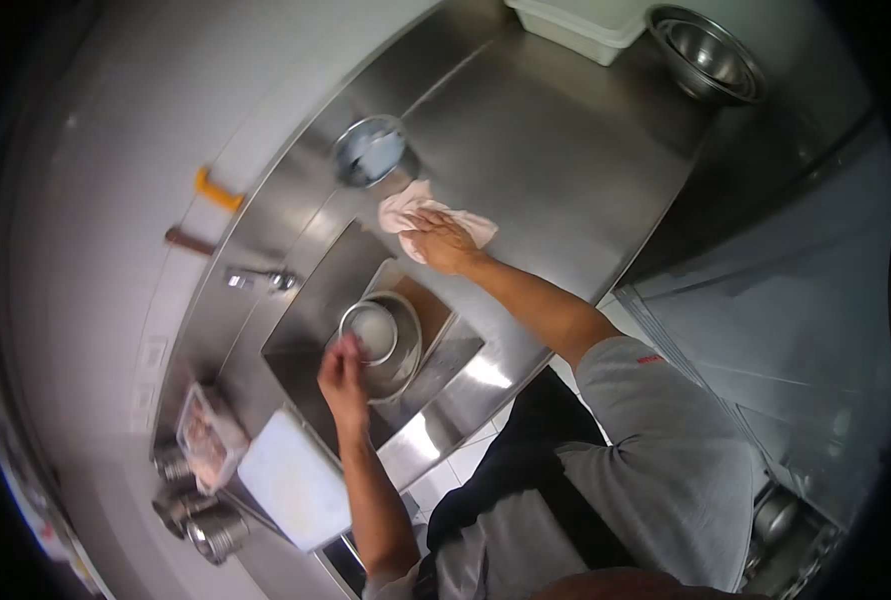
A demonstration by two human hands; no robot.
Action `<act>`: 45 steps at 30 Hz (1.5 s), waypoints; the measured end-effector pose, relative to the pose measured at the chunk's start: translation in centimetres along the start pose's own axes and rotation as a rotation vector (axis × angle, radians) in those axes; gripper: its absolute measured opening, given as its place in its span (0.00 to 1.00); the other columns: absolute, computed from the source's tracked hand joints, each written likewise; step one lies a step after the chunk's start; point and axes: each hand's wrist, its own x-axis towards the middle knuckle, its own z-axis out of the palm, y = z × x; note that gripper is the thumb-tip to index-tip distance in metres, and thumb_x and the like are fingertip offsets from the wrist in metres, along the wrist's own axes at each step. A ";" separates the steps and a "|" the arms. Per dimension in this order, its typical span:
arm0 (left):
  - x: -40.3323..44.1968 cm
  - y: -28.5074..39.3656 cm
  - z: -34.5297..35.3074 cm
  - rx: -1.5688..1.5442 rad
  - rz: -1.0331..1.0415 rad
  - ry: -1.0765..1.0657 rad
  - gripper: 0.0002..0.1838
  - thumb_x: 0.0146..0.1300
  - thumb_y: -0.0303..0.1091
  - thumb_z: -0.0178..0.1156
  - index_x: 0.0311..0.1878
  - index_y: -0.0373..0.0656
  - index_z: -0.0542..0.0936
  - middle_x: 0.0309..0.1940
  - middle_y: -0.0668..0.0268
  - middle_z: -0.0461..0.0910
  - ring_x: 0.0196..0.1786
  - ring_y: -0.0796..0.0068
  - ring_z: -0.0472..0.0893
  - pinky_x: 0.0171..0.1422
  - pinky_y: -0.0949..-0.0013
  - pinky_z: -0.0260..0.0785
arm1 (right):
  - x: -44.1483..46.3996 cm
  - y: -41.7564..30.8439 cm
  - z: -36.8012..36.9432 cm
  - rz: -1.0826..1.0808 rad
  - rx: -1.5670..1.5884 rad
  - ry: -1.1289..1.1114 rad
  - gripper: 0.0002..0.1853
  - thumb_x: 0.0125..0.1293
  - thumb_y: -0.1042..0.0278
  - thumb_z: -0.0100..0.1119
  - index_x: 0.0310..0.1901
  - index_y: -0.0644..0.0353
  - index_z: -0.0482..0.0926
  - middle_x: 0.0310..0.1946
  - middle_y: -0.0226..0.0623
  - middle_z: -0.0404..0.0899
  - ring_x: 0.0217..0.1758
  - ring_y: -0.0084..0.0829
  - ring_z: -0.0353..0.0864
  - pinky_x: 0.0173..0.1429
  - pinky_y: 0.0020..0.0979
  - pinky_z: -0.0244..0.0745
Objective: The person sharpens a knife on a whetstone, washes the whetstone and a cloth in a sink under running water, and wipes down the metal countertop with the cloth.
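Note:
A pale pink cloth (412,207) lies bunched on the steel counter (555,150), and my right hand (439,240) presses on it with the fingers over the fabric. Just beyond the cloth stands a metal pot (373,153) with something whitish inside. My left hand (342,366) is over the sink, at the near-left edge of a small round container (369,331) with pale contents. Its fingers are bent and blurred, and whether they grip the rim I cannot tell. The small container sits in or over a larger metal bowl (402,372) in the sink.
A faucet (262,279) is mounted behind the sink (310,300). Left of it are a white cutting board (292,480), a plastic tub of pinkish food (210,436) and metal pots (217,531). A white bin (585,30) and nested steel bowls (706,56) stand at the far right.

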 end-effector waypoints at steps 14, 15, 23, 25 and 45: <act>30.0 -1.3 15.9 -0.373 -0.454 0.200 0.26 0.70 0.40 0.63 0.60 0.26 0.74 0.54 0.48 0.73 0.42 0.48 0.84 0.44 0.51 0.85 | -9.2 37.5 -23.4 0.868 -0.448 0.144 0.32 0.82 0.44 0.38 0.81 0.49 0.59 0.81 0.56 0.56 0.84 0.57 0.53 0.83 0.57 0.51; 30.4 -0.4 16.1 -0.363 -0.458 0.192 0.25 0.70 0.40 0.64 0.58 0.26 0.74 0.53 0.48 0.73 0.40 0.49 0.84 0.42 0.53 0.85 | -11.7 38.5 -23.1 0.914 -0.476 0.131 0.34 0.83 0.43 0.37 0.83 0.48 0.53 0.82 0.59 0.51 0.85 0.60 0.49 0.84 0.59 0.47; 31.8 -3.4 14.4 -0.366 -0.253 0.197 0.15 0.68 0.28 0.59 0.40 0.18 0.75 0.39 0.47 0.79 0.29 0.53 0.84 0.28 0.56 0.89 | -16.5 32.5 -20.0 0.961 -0.546 0.172 0.45 0.75 0.34 0.48 0.84 0.50 0.51 0.81 0.71 0.44 0.86 0.69 0.37 0.85 0.61 0.32; 30.6 -1.2 13.7 -0.290 -0.369 0.296 0.12 0.67 0.25 0.59 0.38 0.20 0.75 0.40 0.45 0.80 0.28 0.52 0.86 0.27 0.58 0.89 | -12.8 35.5 -19.4 1.074 -0.543 0.318 0.49 0.72 0.32 0.50 0.84 0.54 0.49 0.81 0.72 0.43 0.86 0.71 0.35 0.85 0.62 0.32; 32.4 8.0 10.3 -0.389 -0.325 0.157 0.09 0.67 0.22 0.54 0.42 0.21 0.75 0.38 0.47 0.80 0.36 0.52 0.86 0.39 0.55 0.92 | 11.2 -6.5 8.8 -0.428 0.380 0.245 0.23 0.73 0.67 0.50 0.68 0.57 0.77 0.77 0.43 0.66 0.81 0.43 0.62 0.85 0.48 0.53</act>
